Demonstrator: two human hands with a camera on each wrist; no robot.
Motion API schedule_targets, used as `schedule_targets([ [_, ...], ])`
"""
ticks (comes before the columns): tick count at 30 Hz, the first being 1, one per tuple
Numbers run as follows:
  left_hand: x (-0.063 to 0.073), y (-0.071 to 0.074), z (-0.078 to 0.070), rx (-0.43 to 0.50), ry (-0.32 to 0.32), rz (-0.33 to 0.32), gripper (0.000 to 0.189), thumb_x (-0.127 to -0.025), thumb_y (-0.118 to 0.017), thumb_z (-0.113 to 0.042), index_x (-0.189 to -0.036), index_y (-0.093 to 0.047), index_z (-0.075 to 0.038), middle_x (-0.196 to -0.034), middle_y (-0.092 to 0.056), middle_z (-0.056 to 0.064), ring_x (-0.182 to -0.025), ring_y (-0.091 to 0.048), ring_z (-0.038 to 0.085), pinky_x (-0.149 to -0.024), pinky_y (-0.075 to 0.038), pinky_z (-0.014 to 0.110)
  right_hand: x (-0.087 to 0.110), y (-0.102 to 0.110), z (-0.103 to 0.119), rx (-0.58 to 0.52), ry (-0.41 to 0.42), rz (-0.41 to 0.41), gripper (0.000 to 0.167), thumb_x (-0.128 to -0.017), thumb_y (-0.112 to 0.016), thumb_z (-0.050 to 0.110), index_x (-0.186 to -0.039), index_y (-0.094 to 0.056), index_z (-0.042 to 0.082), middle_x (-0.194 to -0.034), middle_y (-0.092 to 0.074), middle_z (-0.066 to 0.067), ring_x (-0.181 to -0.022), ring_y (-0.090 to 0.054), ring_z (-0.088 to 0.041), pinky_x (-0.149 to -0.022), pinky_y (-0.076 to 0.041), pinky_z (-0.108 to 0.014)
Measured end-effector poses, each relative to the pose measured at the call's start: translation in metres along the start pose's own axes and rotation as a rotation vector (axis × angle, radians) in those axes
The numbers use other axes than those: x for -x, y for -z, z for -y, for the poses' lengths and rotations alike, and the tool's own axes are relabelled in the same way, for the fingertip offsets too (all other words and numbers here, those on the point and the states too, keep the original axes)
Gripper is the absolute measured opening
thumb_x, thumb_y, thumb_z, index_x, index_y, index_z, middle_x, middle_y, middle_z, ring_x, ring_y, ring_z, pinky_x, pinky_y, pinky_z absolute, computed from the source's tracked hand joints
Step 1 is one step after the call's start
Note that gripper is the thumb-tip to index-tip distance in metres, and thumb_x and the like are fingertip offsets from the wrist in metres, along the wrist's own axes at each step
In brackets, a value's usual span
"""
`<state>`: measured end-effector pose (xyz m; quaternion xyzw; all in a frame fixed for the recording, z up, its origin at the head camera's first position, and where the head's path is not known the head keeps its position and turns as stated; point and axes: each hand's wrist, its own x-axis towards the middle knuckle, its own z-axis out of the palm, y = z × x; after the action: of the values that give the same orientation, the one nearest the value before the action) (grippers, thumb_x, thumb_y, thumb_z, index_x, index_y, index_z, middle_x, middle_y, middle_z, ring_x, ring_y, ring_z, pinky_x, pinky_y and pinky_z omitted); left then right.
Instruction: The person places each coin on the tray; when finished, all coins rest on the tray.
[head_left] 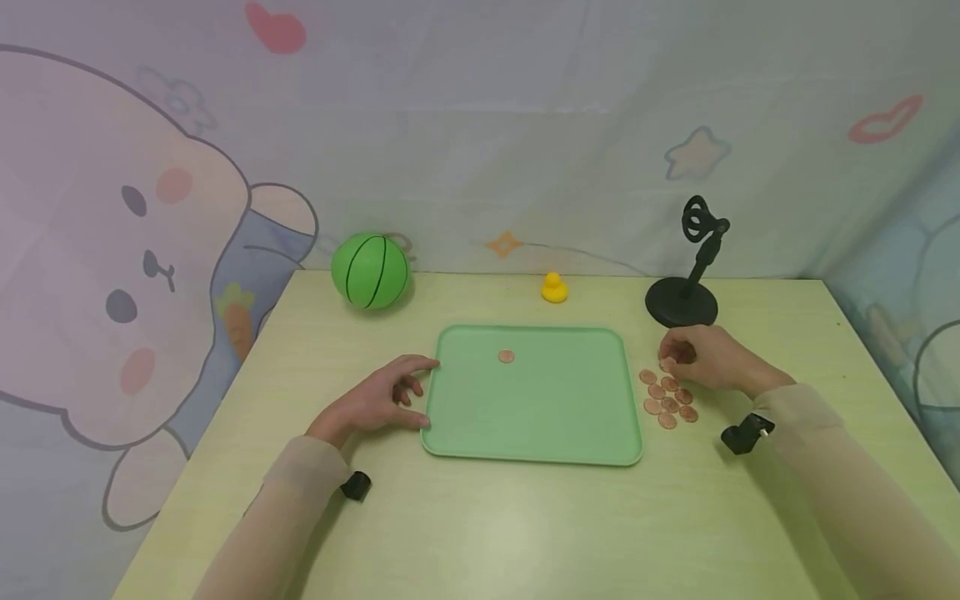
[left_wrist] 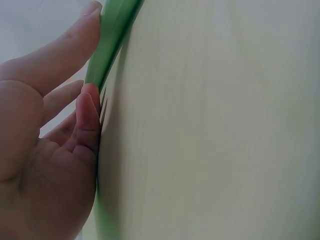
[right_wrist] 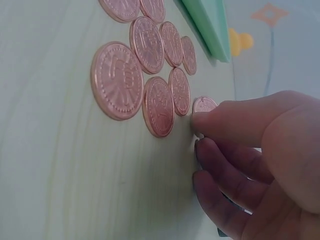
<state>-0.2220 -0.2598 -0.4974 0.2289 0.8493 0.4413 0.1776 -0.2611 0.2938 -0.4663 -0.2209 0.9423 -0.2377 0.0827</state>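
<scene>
A green rectangular tray [head_left: 532,408] lies on the table, with one copper coin [head_left: 506,357] on its upper left part. My left hand [head_left: 375,397] is at the tray's left edge, thumb and index finger spread apart and touching the rim. In the left wrist view, the thumb [left_wrist: 75,45] lies along the tray's green side [left_wrist: 112,40]. Right of the tray, several copper coins [head_left: 669,404] lie flat in a loose cluster. At the cluster's far end my right hand [head_left: 708,357] pinches a coin [right_wrist: 204,104] between thumb and fingers; the thumb partly covers it.
A green ball [head_left: 371,271] with black lines sits at the table's back left. A small yellow duck [head_left: 554,288] stands behind the tray. Just beyond my right hand is a black stand [head_left: 681,302] with a round base. A printed cloth [head_left: 487,150] hangs along the back edge.
</scene>
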Motion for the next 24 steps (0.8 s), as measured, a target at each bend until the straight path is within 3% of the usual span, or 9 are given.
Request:
schedule_targets([
  [7,0.0014,-0.0001,-0.0021,-0.008,0.010,0.002,0.090,-0.081,-0.093,-0.018,-0.158,-0.046,-0.013,-0.141,-0.051,0.013,-0.103,-0.057,0.024,-0.090,-0.051,0.034,0.0009,0.0015,-0.0007,0.008,-0.014,-0.017,0.014,-0.089,-0.076,0.001,-0.098,-0.077,0.011,-0.092,-0.073,0.001,-0.087,-0.067,-0.019,-0.082,-0.056,-0.039],
  [13,0.0007,0.0000,-0.0002,-0.013,0.033,0.007,0.092,-0.081,-0.094,-0.019,-0.159,-0.045,-0.016,-0.138,-0.052,0.009,-0.103,-0.057,0.023,-0.090,-0.051,0.032,0.0029,0.0035,-0.0016,0.002,-0.011,-0.006,0.015,-0.089,-0.079,0.002,-0.103,-0.081,0.007,-0.097,-0.076,-0.002,-0.086,-0.067,-0.016,-0.079,-0.056,-0.034],
  [24,0.0009,-0.0008,-0.0004,0.005,0.050,0.008,0.092,-0.081,-0.094,-0.019,-0.159,-0.046,-0.018,-0.137,-0.052,0.009,-0.102,-0.057,0.024,-0.091,-0.050,0.036,0.0049,0.0052,-0.0042,0.013,0.030,-0.001,0.022,-0.087,-0.082,0.000,-0.109,-0.081,0.000,-0.099,-0.078,-0.006,-0.088,-0.072,-0.018,-0.081,-0.059,-0.036],
])
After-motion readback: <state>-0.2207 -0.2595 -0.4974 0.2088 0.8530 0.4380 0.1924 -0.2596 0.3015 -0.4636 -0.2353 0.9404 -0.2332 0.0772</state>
